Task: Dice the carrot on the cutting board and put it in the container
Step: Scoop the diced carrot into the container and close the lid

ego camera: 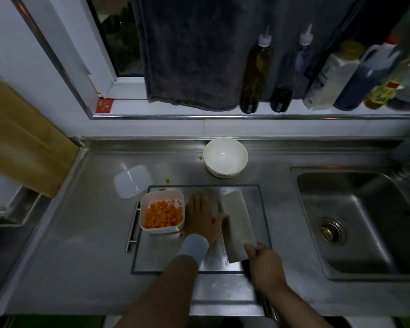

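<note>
- My left hand (202,214) is lying flat and relaxed, just right of the container (162,230); my right hand (265,263) is gripping the cleaver (237,223).
- I'm risking a cut: the blade is sitting just beside that flat hand.

The room is dim. A shiny metal counter (81,245) has a sink (365,221) on the right. Far back, a dark towel (189,55) hangs by the window (118,43), left of bottles (256,72) on the sill (175,107).

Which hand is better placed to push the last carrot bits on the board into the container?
Left. The left hand lies flat and free beside the container, next to the carrot bits; the right hand grips the cleaver.
</note>
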Motion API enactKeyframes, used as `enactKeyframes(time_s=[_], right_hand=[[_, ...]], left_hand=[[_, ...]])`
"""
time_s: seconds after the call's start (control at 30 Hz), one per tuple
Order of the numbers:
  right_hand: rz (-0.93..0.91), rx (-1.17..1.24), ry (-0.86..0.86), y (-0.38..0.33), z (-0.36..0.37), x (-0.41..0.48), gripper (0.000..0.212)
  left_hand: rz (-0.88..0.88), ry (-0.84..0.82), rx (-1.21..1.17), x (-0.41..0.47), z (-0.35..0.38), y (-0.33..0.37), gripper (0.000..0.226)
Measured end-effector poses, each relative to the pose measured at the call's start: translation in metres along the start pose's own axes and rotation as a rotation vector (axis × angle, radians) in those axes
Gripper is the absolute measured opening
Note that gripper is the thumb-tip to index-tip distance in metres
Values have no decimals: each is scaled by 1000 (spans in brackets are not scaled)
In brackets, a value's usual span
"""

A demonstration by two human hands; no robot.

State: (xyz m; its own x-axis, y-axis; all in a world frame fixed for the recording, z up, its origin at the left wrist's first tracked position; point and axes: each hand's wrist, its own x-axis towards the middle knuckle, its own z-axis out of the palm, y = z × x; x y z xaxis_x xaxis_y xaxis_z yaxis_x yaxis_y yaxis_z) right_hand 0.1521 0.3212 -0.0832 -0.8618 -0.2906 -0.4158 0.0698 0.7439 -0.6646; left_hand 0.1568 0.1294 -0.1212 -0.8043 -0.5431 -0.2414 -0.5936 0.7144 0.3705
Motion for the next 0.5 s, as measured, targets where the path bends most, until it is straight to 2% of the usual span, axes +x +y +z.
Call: enactKeyframes(time_s=[0.2,0.37,0.5], right_hand=[[-18,15,-84,-11,14,9,16],[5,47,-148,-13,35,7,18],[27,150,-92,-20,30,-1,25]], left_hand=[[44,66,-299,-11,1,2,71],[99,86,-300,-19,9,-1,76],[168,129,-310,-20,1,4,70]])
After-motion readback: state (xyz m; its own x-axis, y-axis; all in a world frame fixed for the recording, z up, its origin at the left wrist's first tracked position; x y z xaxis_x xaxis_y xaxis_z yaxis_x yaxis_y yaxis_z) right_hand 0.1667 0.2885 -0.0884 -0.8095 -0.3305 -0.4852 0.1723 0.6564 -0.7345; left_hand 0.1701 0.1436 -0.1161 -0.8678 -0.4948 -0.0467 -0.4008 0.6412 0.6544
